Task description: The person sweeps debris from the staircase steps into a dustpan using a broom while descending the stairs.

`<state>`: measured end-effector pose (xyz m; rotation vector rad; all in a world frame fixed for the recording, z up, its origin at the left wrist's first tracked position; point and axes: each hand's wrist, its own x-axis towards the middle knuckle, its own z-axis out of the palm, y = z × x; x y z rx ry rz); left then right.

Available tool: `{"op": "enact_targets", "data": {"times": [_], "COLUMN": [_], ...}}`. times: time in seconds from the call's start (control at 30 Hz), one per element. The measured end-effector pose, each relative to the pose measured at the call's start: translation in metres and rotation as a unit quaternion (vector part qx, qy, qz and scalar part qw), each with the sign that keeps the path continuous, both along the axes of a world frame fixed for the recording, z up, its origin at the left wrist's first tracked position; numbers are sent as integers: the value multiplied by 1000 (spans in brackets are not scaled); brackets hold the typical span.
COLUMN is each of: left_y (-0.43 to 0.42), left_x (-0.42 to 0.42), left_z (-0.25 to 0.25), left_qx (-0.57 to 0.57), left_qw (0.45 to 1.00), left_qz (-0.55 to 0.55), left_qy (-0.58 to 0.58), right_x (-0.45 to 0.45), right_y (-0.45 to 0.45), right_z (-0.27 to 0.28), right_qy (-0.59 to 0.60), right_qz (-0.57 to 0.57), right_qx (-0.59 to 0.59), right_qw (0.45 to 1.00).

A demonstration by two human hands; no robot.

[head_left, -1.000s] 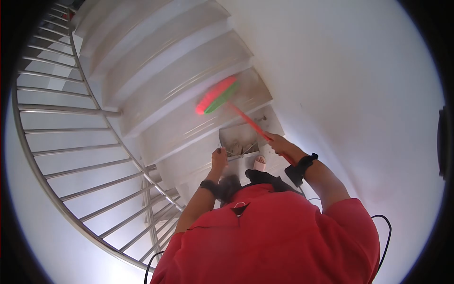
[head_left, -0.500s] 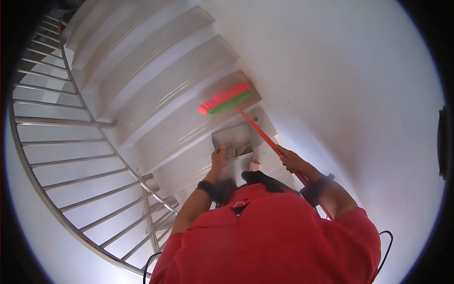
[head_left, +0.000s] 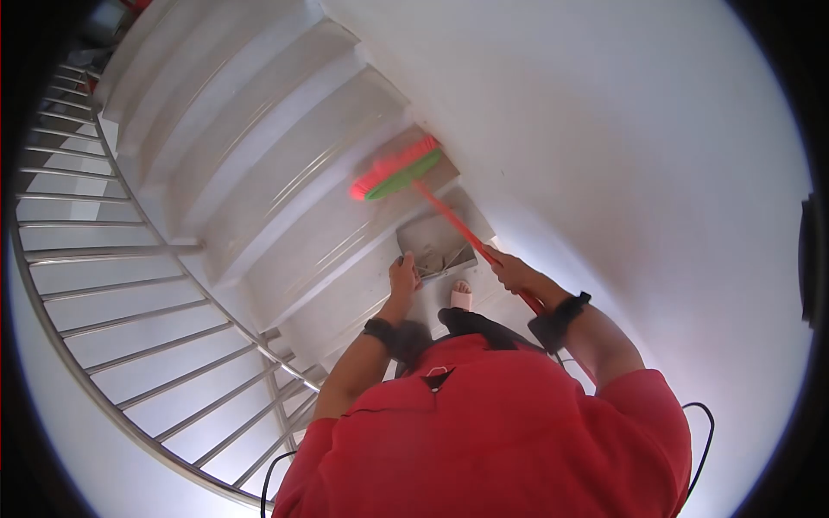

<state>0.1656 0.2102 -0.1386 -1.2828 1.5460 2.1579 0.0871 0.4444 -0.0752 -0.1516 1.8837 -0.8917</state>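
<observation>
My right hand [head_left: 511, 269] is wrapped round the red handle of a broom [head_left: 399, 169], whose green head with pink-red bristles rests on or just over a stair tread, near the wall. Left of it, my left hand [head_left: 403, 275] is closed at the near left edge of a grey dustpan [head_left: 432, 240]; it seems to grip the dustpan's handle, though the grip itself is small and partly hidden. Some debris lies in the dustpan, which is below the broom head.
Curved pale stairs [head_left: 285, 164] rise toward the upper left. A metal railing [head_left: 112, 250] runs along the left side, and a white wall [head_left: 622, 173] stands at the right. My foot in a pink slipper [head_left: 462, 298] is just below the dustpan.
The broom head has swung from a slanted position to a flatter one, then moved slightly left and up. Stairs and railing have shifted left in view.
</observation>
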Motion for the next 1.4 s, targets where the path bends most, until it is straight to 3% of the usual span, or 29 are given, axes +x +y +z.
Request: {"op": "enact_targets", "data": {"times": [0.23, 0.37, 0.6, 0.73, 0.83, 0.93, 1.03, 1.23, 1.4], "left_y": [8, 9, 11, 9, 9, 8, 6, 4, -2], "left_x": [-9, -6, -23, -27, -29, -30, -29, -31, -28], "left_z": [-11, -11, -7, -8, -11, -12, -14, -10, -15], "left_qx": [37, 48, 61, 54, 56, 59, 58, 66, 66], "left_qw": [998, 998, 998, 999, 998, 998, 998, 998, 997], "left_qz": [48, 38, 7, -5, -12, -4, 4, 12, -30], "left_qy": [10, 7, -6, -7, -12, 3, -7, -3, 17], "right_x": [-47, -44, -29, -63, -64, -54, -44, -66, -64], "right_y": [-39, -42, -17, -47, -61, -56, -46, -56, -56], "right_z": [-28, -38, -1, -19, -34, -9, 11, -9, -5], "right_qy": [76, 25, 55, 30, 29, 48, 47, 81, 20], "right_qz": [76, 59, 70, 57, 111, 117, 96, 96, 57], "right_qx": [31, 8, 6, -35, -2, -46, -54, 18, 33], "right_qw": [994, 998, 996, 997, 993, 991, 993, 992, 998]}}
